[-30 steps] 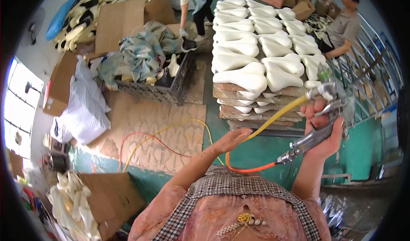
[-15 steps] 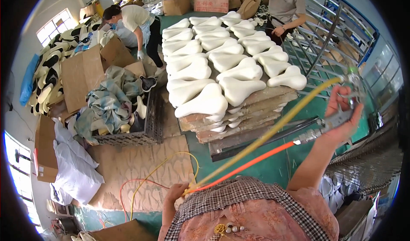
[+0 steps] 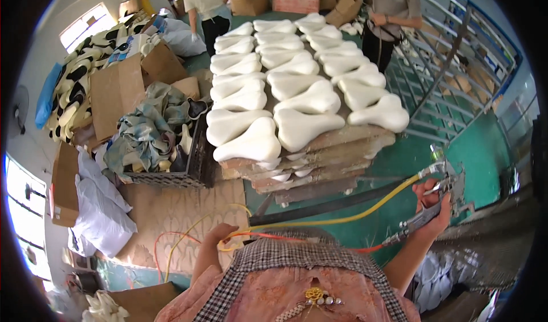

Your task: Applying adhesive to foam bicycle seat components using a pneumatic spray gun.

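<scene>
In my right hand (image 3: 436,213) is a metal spray gun (image 3: 455,185), raised at the right with my fingers closed about its grip. A yellow hose (image 3: 365,210) joins its upper part, and an orange hose (image 3: 370,248) joins the bottom of the grip. Both hoses run across my front to my left hand (image 3: 224,233), which is closed on them by my apron. Ahead of me, white bicycle saddle-shaped pieces (image 3: 308,122) lie in rows on a stack of worn boards (image 3: 319,156), apart from both hands.
To the left, a black crate (image 3: 171,178) holds cloth and saddles beside cardboard (image 3: 117,96) and white sacks (image 3: 105,213). A metal rack (image 3: 439,82) stands at right. Two people work beyond the stack: one in a white top (image 3: 202,2), one in a grey shirt (image 3: 394,5).
My right hand has lowered the spray gun and moved it slightly left; the hoses now sag. My left hand shifted a little left and up. The person in white has straightened and turned away.
</scene>
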### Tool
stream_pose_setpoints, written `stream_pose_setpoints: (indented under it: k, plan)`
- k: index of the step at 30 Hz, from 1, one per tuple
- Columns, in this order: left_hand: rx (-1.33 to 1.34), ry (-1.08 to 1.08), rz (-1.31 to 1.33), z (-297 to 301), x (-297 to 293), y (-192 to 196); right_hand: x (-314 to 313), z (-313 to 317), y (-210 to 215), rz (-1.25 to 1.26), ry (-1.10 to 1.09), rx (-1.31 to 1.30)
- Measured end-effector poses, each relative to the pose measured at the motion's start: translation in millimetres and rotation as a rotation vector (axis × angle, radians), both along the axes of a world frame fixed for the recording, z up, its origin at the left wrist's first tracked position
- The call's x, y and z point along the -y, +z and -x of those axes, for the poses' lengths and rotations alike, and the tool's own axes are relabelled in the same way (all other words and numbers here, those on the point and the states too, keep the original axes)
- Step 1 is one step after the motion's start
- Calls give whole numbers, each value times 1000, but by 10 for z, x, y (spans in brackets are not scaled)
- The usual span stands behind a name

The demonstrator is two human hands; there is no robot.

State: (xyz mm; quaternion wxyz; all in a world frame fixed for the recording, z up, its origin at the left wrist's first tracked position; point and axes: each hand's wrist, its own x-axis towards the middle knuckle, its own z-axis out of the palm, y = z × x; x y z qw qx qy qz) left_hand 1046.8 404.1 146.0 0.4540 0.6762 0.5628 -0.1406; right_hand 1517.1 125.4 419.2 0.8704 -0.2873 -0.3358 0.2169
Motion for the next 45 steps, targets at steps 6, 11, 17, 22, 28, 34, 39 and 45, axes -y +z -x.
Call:
stream_pose_setpoints:
  k: [6, 11, 17, 22, 28, 34, 39, 45]
  plan:
    - [289, -638, -454, 488, -131, -1673, -40, 89, -23, 83, -86, -65]
    - [274, -703, -440, 434, -456, -1460, 60, 307, -225, 204, -91, -119]
    - [246, -712, -369, 887, -203, -1615, 82, 891, -140, 361, -170, -68]
    - [210, -734, -284, 1165, -68, -2025, 126, 1277, -121, 517, -220, -148]
    - [150, -767, -165, 1714, 58, -1945, 193, 1496, -121, 569, -227, -169]
    - [6, -752, -101, 2378, -67, -899, 560, 1198, -305, 452, -210, -194]
    - [-26, -526, -86, 543, 184, -458, 1014, 913, -516, 435, -238, -247]
    - [11, -298, 15, -361, 802, -18, 1618, 526, -726, 402, -322, -335]
